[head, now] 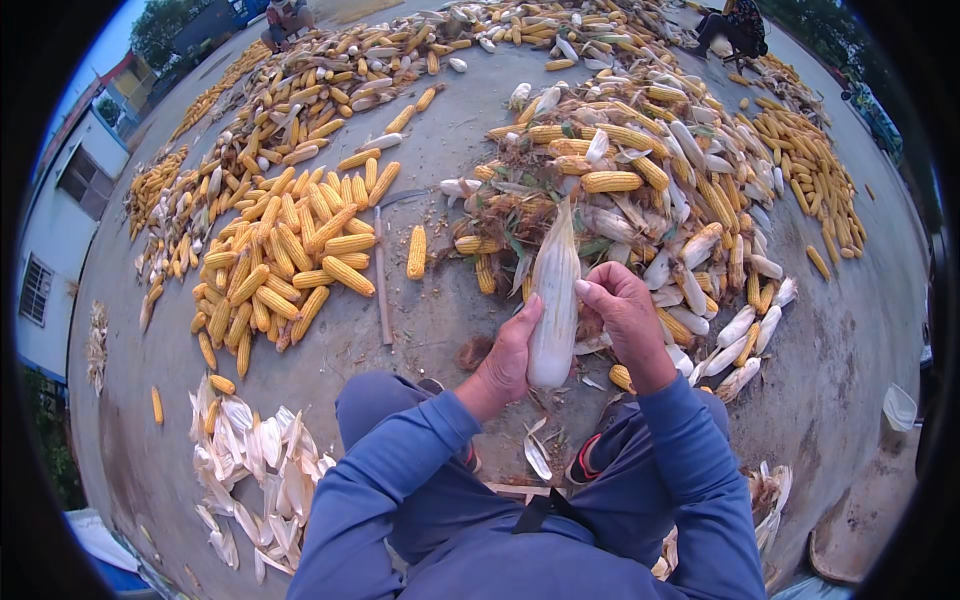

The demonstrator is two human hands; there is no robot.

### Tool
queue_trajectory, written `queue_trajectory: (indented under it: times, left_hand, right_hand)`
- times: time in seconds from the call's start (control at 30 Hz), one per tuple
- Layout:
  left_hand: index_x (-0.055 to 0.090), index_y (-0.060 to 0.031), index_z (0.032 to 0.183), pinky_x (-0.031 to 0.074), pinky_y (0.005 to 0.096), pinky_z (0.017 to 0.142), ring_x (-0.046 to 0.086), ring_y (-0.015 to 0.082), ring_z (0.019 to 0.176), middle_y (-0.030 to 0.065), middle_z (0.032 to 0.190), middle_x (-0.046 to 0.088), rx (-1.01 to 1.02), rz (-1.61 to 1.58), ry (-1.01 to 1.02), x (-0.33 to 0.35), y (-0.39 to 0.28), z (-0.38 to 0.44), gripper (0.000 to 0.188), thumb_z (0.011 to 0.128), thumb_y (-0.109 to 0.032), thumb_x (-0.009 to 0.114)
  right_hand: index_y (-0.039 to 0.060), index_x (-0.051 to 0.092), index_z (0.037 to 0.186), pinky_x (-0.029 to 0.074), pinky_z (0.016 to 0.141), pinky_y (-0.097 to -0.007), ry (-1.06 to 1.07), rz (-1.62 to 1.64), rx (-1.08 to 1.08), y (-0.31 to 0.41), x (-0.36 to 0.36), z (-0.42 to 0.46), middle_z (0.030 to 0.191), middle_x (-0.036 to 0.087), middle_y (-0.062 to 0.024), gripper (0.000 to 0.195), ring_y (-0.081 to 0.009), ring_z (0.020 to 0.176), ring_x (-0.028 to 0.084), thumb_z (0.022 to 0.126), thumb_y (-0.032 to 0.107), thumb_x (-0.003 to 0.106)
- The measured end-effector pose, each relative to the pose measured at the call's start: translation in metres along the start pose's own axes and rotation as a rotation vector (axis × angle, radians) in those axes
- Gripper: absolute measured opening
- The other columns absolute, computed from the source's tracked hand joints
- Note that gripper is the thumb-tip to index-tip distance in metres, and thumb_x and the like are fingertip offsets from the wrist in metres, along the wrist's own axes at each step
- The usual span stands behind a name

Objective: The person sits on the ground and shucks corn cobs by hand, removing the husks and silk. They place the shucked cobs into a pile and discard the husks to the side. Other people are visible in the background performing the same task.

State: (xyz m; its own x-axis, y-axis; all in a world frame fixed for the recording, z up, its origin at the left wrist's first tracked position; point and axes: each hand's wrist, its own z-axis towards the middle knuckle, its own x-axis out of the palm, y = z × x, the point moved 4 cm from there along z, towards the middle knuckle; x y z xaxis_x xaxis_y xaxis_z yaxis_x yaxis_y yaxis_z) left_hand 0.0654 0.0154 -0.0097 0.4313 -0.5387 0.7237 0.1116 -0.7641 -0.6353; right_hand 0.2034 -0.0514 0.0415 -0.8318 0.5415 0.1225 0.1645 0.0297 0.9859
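A corn cob in its pale husk [555, 307] stands nearly upright in front of me, its pointed tip away from me. My left hand [510, 356] is closed around its left side, the thumb lying along the husk. With thumb and forefinger, my right hand [622, 319] pinches the husk's right edge. Beyond the hands lies a big heap of husked and unhusked corn [600, 165] with brown silk. On the left is a pile of bare yellow cobs [277, 262], and a sickle with a wooden handle [382, 277] lies beside it.
Stripped husks [255, 472] lie at lower left, near my knee. One bare cob [416, 253] rests right of the sickle. Long rows of corn [300, 112] stretch across the concrete behind. Two people sit far off, one at upper left [285, 21], one at upper right [731, 34].
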Motion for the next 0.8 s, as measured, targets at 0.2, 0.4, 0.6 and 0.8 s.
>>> queue_trajectory:
  times: [0.2, 0.4, 0.6, 0.8]
  left_hand:
    - [0.047, -0.0047, 0.129, 0.059, 0.0408, 0.063, 0.069, 0.0268, 0.072, 0.0135, 0.093, 0.063, -0.02, 0.082, -0.028, -0.002, 0.006, -0.001, 0.061, 0.101, -0.058, 0.04]
    - [0.048, -0.0021, 0.128, 0.059, 0.0393, 0.062, 0.068, 0.0246, 0.073, 0.0131, 0.096, 0.062, 0.006, 0.192, -0.033, -0.001, 0.009, -0.003, 0.058, 0.102, -0.054, 0.04]
    - [0.051, -0.0027, 0.129, 0.054, 0.0303, 0.074, 0.064, 0.0152, 0.087, 0.0092, 0.104, 0.062, 0.023, 0.301, -0.042, 0.003, 0.011, -0.005, 0.054, 0.103, -0.05, 0.044]
    - [0.055, -0.0002, 0.13, 0.051, 0.0291, 0.079, 0.062, 0.0135, 0.089, 0.0088, 0.106, 0.066, 0.043, 0.333, -0.037, 0.001, 0.011, -0.01, 0.059, 0.104, -0.052, 0.042]
  right_hand:
    - [0.0047, 0.059, 0.096, 0.041, 0.06, -0.0199, -0.079, 0.014, -0.061, 0.008, -0.01, 0.009, 0.081, 0.06, 0.0021, 0.027, -0.0039, 0.069, 0.051, 0.087, 0.023, 0.076]
    - [0.0031, 0.061, 0.095, 0.046, 0.065, -0.0226, -0.108, -0.049, -0.08, 0.01, -0.017, 0.016, 0.083, 0.061, 0.0009, 0.023, -0.0063, 0.07, 0.053, 0.087, 0.02, 0.074]
    - [0.0046, 0.061, 0.088, 0.042, 0.059, -0.0197, -0.104, -0.068, -0.054, 0.016, -0.018, 0.016, 0.075, 0.059, 0.0027, 0.012, -0.0037, 0.065, 0.05, 0.088, 0.013, 0.07]
    - [0.0057, 0.059, 0.087, 0.038, 0.054, -0.0192, -0.023, -0.018, -0.07, 0.005, -0.021, 0.022, 0.074, 0.055, 0.0041, 0.005, -0.0038, 0.06, 0.048, 0.091, 0.007, 0.062]
